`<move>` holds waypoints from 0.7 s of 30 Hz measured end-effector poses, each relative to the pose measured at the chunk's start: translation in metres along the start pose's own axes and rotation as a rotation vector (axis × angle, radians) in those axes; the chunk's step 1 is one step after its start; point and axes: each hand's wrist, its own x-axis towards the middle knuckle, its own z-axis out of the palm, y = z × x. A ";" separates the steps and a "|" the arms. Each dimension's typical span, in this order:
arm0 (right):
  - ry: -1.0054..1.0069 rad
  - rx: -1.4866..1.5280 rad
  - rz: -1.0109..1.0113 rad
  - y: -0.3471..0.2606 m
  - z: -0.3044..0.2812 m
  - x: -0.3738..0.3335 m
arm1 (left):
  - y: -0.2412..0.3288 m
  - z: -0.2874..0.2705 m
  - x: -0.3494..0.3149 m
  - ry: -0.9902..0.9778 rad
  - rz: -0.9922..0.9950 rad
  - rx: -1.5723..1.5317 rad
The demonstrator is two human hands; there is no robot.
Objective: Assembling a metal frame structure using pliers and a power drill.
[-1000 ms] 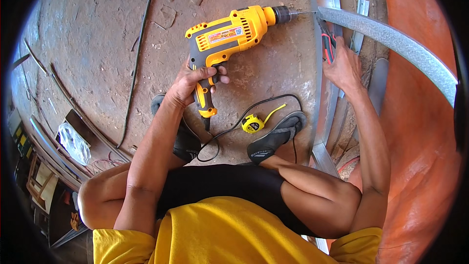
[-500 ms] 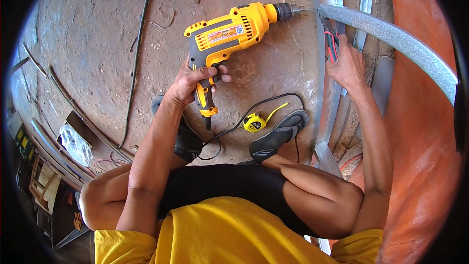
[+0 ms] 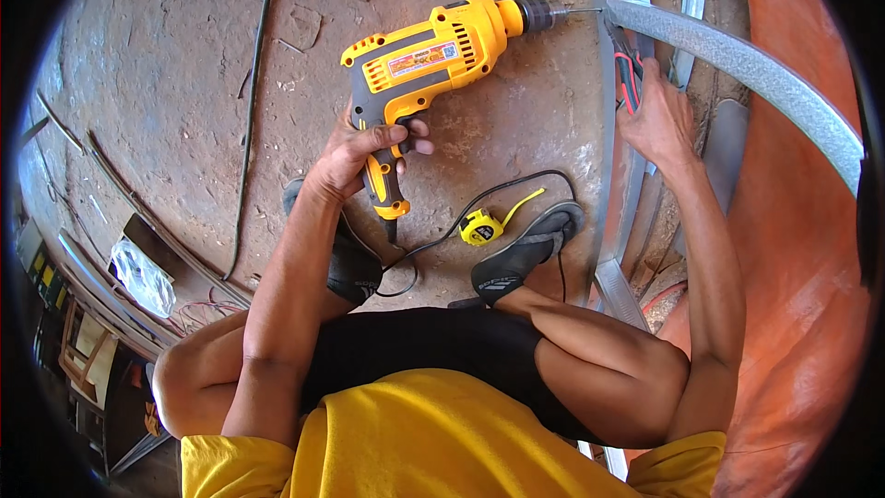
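My left hand (image 3: 360, 149) is wrapped around the grip of a yellow and black corded power drill (image 3: 433, 53), a finger near its trigger. The drill lies level and points right, its thin bit (image 3: 583, 10) reaching the near end of a grey metal strip (image 3: 737, 55). In my right hand (image 3: 660, 120) are pliers (image 3: 628, 78) with red and black handles. Their jaws are at the strip's end, close to the bit tip; how firmly they clamp it cannot be made out. The strip runs off to the right in a curve.
A yellow tape measure (image 3: 480, 227) with its blade partly out lies beside my right sandal (image 3: 516, 263). The drill's black cord (image 3: 442, 242) loops past it. A long metal channel (image 3: 616, 286) runs along my right, next to an orange sheet (image 3: 793, 314). A clear plastic bag (image 3: 143, 277) sits at left.
Hardly anything differs. The drill and both hands keep their places, with the drill shifted very slightly up and left in the picture.
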 end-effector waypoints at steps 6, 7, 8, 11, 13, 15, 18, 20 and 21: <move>-0.010 0.004 0.016 -0.001 -0.002 0.000 | 0.003 0.001 0.001 -0.022 -0.015 -0.010; -0.012 0.006 0.015 -0.002 -0.002 0.000 | 0.002 0.001 0.001 -0.015 -0.003 0.008; -0.023 0.011 0.027 -0.004 -0.004 0.000 | 0.001 0.000 0.001 -0.009 0.008 0.026; -0.036 0.015 0.035 -0.003 -0.003 0.000 | 0.001 -0.006 0.001 -0.020 0.016 0.046; -0.037 0.016 0.029 -0.003 -0.003 0.000 | -0.001 -0.007 0.000 -0.006 0.028 0.068; -0.039 0.009 0.040 -0.005 -0.005 0.000 | -0.001 -0.006 0.001 0.008 0.039 0.090; -0.042 0.027 0.039 0.000 0.000 0.001 | 0.002 0.001 0.002 -0.002 -0.002 0.027; -0.043 0.029 0.048 -0.003 -0.003 0.001 | 0.004 0.006 0.000 -0.003 0.009 0.015; -0.043 0.029 0.057 -0.005 -0.004 0.000 | 0.004 0.004 0.000 -0.001 0.007 0.015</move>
